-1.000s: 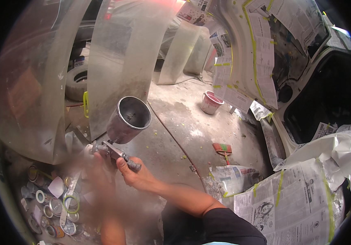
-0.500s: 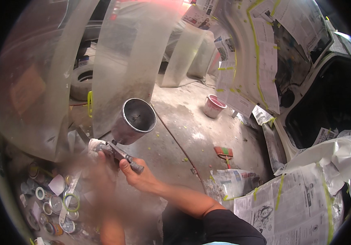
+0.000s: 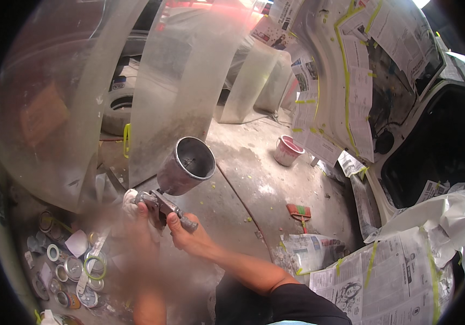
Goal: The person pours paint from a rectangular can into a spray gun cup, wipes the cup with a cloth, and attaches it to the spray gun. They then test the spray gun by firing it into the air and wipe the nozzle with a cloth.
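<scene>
My right hand [image 3: 193, 238] is closed around the grip of a metal spray gun [image 3: 166, 203]. On top of the gun sits a dark grey, open-topped paint cup [image 3: 181, 172], tilted so that its inside shows. At the gun's front end, my left hand [image 3: 147, 227] presses a crumpled white rag [image 3: 130, 198] against the nozzle area, with the thumb on the metal. A brownish blur hides much of the left hand and its wrist, so its lower fingers are unclear.
Masking newspaper [image 3: 376, 273] covers car parts at right. A pink-stained bucket [image 3: 288, 151] and a broom [image 3: 299, 212] stand on the concrete floor, crossed by a dark hose [image 3: 238, 196]. Cans and tape rolls [image 3: 73, 267] crowd the lower left. Plastic sheeting [image 3: 175, 81] hangs behind.
The view has shifted a little, so the whole scene sits slightly lower and farther right. Both hands keep their hold on the spray gun and the rag.
</scene>
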Available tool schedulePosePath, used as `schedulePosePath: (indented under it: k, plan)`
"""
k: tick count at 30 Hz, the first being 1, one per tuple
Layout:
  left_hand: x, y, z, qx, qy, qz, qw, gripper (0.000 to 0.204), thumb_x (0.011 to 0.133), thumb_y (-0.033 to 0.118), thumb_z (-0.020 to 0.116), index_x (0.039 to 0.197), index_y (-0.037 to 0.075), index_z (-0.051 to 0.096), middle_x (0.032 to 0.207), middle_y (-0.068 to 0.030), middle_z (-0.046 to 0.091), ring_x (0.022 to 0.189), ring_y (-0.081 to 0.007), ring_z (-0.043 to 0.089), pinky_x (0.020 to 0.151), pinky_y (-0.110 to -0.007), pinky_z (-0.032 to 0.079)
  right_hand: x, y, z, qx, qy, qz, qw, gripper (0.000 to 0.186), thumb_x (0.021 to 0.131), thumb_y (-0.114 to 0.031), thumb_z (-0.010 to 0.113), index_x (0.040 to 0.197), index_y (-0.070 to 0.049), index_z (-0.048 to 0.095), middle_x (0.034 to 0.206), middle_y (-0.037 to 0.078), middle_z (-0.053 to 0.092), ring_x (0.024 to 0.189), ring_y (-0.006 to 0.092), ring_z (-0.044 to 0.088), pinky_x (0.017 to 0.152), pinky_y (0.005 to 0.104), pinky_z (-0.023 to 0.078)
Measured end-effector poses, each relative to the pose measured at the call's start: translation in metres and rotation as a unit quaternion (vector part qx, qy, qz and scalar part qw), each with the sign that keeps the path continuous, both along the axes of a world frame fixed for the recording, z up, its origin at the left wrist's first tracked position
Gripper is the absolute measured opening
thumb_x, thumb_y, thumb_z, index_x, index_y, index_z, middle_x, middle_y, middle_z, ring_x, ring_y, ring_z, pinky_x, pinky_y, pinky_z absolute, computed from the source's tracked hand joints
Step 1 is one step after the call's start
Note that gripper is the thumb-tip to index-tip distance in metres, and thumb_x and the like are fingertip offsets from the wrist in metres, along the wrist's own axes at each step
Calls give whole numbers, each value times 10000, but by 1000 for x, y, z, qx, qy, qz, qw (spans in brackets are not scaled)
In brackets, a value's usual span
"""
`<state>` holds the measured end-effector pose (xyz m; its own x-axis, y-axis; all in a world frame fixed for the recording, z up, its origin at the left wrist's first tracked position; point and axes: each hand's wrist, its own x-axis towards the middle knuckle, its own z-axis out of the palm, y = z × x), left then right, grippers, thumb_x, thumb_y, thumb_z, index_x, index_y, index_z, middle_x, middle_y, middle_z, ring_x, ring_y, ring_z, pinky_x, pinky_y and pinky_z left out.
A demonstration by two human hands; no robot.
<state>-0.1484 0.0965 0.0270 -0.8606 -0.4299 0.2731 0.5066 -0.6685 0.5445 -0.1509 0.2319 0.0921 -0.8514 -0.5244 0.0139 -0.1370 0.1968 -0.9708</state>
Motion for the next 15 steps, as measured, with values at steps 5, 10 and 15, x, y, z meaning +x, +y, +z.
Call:
schedulePosePath:
  k: [5,10,15]
  plan:
    - [-1,-1,1,0,24,-12,1000,390,909,211,663,1243,70,519,1086,-16,626,954,-130,615,838,-275,509,3,-4,3,-21,38,-12,999,741,848,-759,403,843,-31,541,642,-12,479,604,86,462,515,271,379]
    - [-2,-2,-1,22,39,-34,998,393,909,213,662,1245,74,514,1084,-17,627,961,-129,616,844,-276,511,3,-5,1,-16,39,-19,999,764,816,-800,395,801,-46,521,596,-29,446,549,76,459,475,266,372]
    - [0,0,-3,26,3,-11,1000,390,909,226,662,1235,76,510,1080,-18,628,957,-131,617,836,-276,512,5,-4,5,-15,22,-14,1000,760,821,-796,394,809,-47,523,599,-29,448,555,76,462,476,266,373]
